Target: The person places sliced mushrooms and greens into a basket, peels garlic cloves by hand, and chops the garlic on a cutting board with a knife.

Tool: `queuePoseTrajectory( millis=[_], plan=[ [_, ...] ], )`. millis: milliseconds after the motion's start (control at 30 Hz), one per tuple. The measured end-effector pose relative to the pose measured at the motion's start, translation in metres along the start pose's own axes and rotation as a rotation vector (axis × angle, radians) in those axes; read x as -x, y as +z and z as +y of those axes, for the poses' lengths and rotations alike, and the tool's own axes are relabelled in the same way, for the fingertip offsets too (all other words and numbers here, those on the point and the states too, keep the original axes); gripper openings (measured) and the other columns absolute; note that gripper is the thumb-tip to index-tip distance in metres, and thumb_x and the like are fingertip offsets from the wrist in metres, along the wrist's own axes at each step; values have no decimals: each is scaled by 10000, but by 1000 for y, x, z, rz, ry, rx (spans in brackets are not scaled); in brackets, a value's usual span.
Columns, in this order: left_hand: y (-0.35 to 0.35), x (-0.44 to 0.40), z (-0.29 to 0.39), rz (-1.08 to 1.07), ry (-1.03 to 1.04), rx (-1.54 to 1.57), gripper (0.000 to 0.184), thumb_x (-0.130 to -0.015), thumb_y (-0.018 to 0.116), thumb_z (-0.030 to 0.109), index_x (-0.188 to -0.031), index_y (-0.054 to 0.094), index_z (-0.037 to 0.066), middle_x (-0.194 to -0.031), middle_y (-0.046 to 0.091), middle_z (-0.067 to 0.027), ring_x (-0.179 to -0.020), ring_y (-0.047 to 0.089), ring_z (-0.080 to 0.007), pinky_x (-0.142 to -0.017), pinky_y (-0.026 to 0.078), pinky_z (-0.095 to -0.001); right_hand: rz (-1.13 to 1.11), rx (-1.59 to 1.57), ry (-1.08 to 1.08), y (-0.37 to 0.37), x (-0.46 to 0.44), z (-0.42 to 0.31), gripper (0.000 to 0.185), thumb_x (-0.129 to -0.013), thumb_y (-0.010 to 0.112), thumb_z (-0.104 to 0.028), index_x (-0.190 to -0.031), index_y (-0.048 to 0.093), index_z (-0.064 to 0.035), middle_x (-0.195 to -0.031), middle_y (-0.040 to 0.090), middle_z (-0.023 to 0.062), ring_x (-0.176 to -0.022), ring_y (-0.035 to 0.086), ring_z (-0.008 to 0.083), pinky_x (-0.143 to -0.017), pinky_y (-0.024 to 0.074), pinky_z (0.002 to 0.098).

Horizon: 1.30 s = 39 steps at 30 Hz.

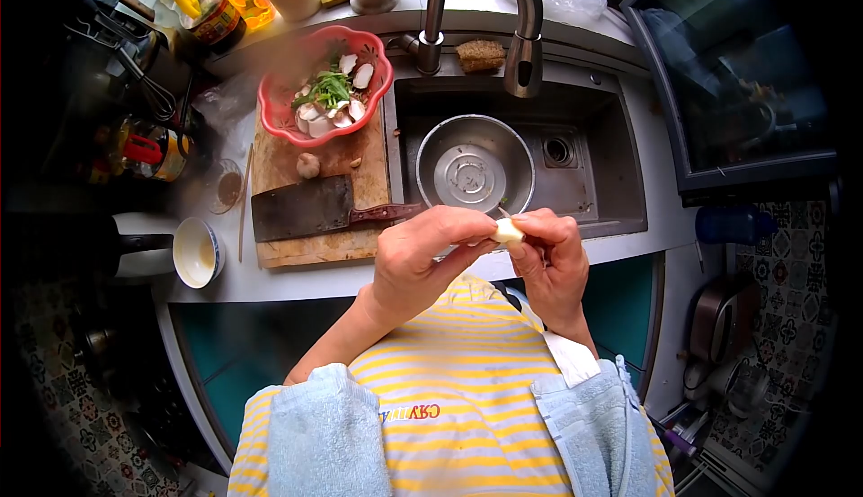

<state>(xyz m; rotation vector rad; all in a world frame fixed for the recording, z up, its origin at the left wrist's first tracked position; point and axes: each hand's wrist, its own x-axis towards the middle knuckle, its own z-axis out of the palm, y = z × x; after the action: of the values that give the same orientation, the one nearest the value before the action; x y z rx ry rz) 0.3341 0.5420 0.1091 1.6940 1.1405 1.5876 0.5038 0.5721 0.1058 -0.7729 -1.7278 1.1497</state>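
I see the person standing before the sink (611, 160), both bare hands raised over its near edge. The left hand (424, 247) pinches a small pale piece (509, 231) between thumb and fingers, and the right hand (550, 259) grips the same piece from the other side. It may be a peeled garlic clove — the fingers cover part of it, so I cannot be certain. The piece is in front of a round metal bowl (433, 169), which sits in the sink under the curved faucet (524, 61).

To the left of the sink, a wooden board (370, 169) lies on the white desk (235, 281). On the board rests a wide cleaver (304, 209), its dark handle pointing toward the sink, near the left hand. Just above the blade is a garlic bulb (308, 166). A red basket (383, 70) stands at the far part of the board, and in it are white slices (319, 126) and green leaves (329, 91). A thin stick (244, 205) lies beside the board — further left stands a small white bowl (193, 252). The person wears a yellow-striped garment (449, 362).
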Motion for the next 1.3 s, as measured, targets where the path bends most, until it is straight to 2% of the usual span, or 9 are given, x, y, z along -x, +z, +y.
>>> queuePoseTrajectory(
  millis=[333,533,633,767,833,967,1067,1133,1300],
  plan=[
    [-1,4,-7,-4,88,-16,226,-691,684,-83,-882,613,14,-861,648,-106,-757,617,-154,-619,497,-239,14,47,-47,1,0,0,229,-816,617,-6,-1010,494,-6,-872,593,108,-631,526,87,-537,420,176],
    [6,3,3,97,-60,32,199,-686,667,-64,-860,611,15,-833,640,-109,-707,635,-216,-594,508,-273,35,6,-42,3,1,1,234,-810,629,-15,-1003,498,-6,-864,597,97,-626,526,76,-530,418,171],
    [-1,0,-3,22,74,-54,205,-684,668,-65,-864,609,15,-826,639,-111,-702,634,-217,-591,507,-273,33,31,-55,3,-1,2,232,-804,639,-18,-992,504,-7,-854,597,90,-618,512,63,-525,407,168],
    [-3,2,-6,-3,68,-23,201,-688,651,-86,-855,605,15,-820,643,-109,-706,632,-206,-603,507,-272,2,71,-22,0,-1,2,225,-800,650,-33,-975,512,-13,-838,588,70,-587,475,45,-506,370,157],
    [-3,3,-5,-23,58,-27,208,-692,626,-121,-847,602,15,-830,652,-105,-724,628,-188,-635,509,-270,0,-35,109,0,0,1,211,-806,650,-50,-963,513,-19,-816,572,45,-582,463,39,-502,351,150],
    [-2,2,-7,12,68,-35,185,-688,644,-89,-832,600,18,-815,642,-111,-699,637,-215,-589,509,-269,56,-285,290,7,-4,-9,153,-846,610,-91,-920,486,-39,-752,534,16,-547,431,31,-476,327,156],
    [-1,4,-6,27,37,-33,179,-690,640,-92,-825,594,17,-824,644,-111,-712,641,-210,-603,516,-266,81,-589,427,7,-7,-12,118,-879,555,-103,-890,448,-56,-705,508,13,-503,377,26,-441,298,170],
    [-1,2,-4,25,37,-56,176,-697,635,-96,-828,588,12,-842,646,-108,-730,645,-196,-627,528,-260,73,-540,415,8,-9,-15,118,-886,536,-118,-883,432,-64,-691,503,19,-475,340,24,-421,275,175],
    [1,5,-7,37,-249,306,126,-760,600,-103,-837,559,-12,-908,631,-102,-799,611,-127,-703,514,-238,5,-790,660,0,-15,-7,122,-871,521,-173,-907,448,-82,-671,508,40,-422,310,15,-390,239,161]
  ],
)
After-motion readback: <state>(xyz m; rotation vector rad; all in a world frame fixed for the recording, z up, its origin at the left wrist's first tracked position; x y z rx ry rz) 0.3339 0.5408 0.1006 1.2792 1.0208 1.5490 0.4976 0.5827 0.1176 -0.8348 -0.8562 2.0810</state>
